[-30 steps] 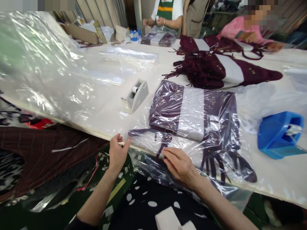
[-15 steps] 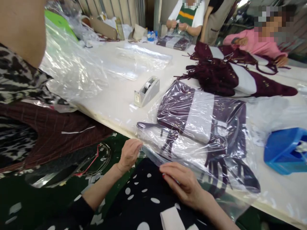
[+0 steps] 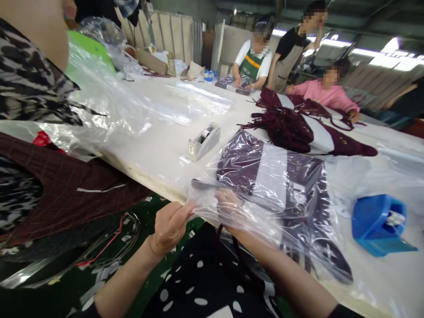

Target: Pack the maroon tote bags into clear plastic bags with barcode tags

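Note:
A clear plastic bag (image 3: 265, 216) lies at the table's front edge with a dark purple fringed handbag (image 3: 236, 161) in it. A white paper band (image 3: 270, 176) wraps the handbag. My left hand (image 3: 170, 225) pinches the left edge of the plastic bag. My right hand (image 3: 232, 207) reaches inside the bag's near opening, its fingers showing blurred through the film. Dark straps lie close to these fingers; whether they grip anything I cannot make out. A grey tape dispenser (image 3: 203, 141) stands beyond the bag, to the left.
More maroon fringed bags (image 3: 291, 128) lie behind. A blue plastic holder (image 3: 379, 225) sits at right. Clear film (image 3: 112, 110) covers the left of the white table (image 3: 155, 154). A person in a patterned top works close at left; others are across the table.
My right hand has gone from outside the bag's edge to inside it, under the film. My left hand still pinches the edge, slightly lower. The view has tilted up.

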A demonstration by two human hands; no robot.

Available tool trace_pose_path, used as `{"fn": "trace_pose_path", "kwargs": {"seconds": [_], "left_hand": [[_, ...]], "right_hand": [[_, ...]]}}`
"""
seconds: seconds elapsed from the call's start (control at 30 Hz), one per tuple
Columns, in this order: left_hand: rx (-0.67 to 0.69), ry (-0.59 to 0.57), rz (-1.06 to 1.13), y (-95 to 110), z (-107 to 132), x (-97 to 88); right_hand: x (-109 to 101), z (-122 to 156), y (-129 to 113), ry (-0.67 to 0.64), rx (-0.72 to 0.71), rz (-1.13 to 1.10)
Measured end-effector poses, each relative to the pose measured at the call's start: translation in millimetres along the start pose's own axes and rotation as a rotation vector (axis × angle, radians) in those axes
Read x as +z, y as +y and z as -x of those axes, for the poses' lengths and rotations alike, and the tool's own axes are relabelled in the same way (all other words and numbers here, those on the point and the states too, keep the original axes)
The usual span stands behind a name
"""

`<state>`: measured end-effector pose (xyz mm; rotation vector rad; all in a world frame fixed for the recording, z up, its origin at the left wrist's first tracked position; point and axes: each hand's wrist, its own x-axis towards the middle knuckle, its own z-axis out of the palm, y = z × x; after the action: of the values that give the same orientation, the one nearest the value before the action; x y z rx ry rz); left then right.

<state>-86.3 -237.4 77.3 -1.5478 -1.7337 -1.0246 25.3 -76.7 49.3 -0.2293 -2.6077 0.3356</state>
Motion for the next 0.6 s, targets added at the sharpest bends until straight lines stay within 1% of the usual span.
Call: {"fn": "trace_pose_path", "kwargs": {"seconds": [0.07, 0.13, 0.17, 0.23, 0.3, 0.4, 0.5, 0.6], "left_hand": [[0.047, -0.014, 0.042, 4, 0, -3.9], [0.098, -0.026, 0.118, 9, -1, -6.6], [0.118, -0.031, 0.156, 12, -1, -7.5], [0.147, -0.053, 0.224, 17, -1, -9.2], [0.161, -0.067, 0.274, 20, 1, -11.0], [0.159, -0.102, 0.319, 21, 7, -15.4], [0.147, -0.17, 0.328, 22, 13, -21.1], [0.175, -0.218, 0.3, 26, 14, -24.2]], "right_hand": [[6, -5, 13, -0.039, -0.221, 0.087], [19, -12, 23, -0.144, -0.44, 0.147], [26, -16, 27, -0.185, -0.514, 0.172], [37, -25, 32, -0.221, -0.591, 0.235], [43, -34, 37, -0.217, -0.59, 0.275], [45, -44, 46, -0.227, -0.518, 0.275], [47, -56, 58, -0.257, -0.38, 0.304], [53, -68, 67, -0.264, -0.233, 0.318]]}}
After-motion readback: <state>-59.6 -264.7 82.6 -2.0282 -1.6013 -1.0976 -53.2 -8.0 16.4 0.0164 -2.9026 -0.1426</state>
